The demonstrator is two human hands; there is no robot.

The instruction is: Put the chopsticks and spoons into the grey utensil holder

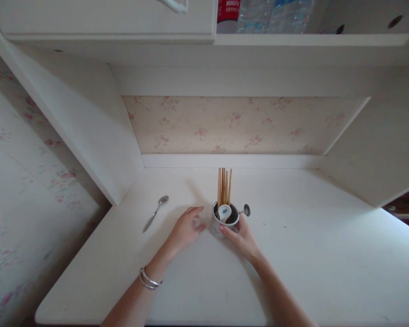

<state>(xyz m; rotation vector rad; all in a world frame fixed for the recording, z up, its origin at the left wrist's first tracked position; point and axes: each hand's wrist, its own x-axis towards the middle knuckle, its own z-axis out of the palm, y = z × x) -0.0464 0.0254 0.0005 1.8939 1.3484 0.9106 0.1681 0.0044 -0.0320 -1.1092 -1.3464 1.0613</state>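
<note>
A grey utensil holder [216, 227] with small holes in its side stands upright on the white desk [313, 254]. Several wooden chopsticks [224, 188], a white soup spoon with a blue mark [224, 212] and a metal spoon [246, 210] leaning out to the right are inside it. My right hand [242, 238] grips the holder's right side, thumb in front, other fingers partly hidden behind. Just left of the holder is my left hand [187, 227], fingers curved and apart, holding nothing. Farther left, another metal spoon [156, 214] lies flat on the desk.
White side panels [88, 113] rise at both ends of the desk. Behind is a back panel with floral paper [235, 125]. Overhead, a shelf [310, 40] holds clear plastic bottles [276, 16] with a red label, beside a cupboard door [105, 20].
</note>
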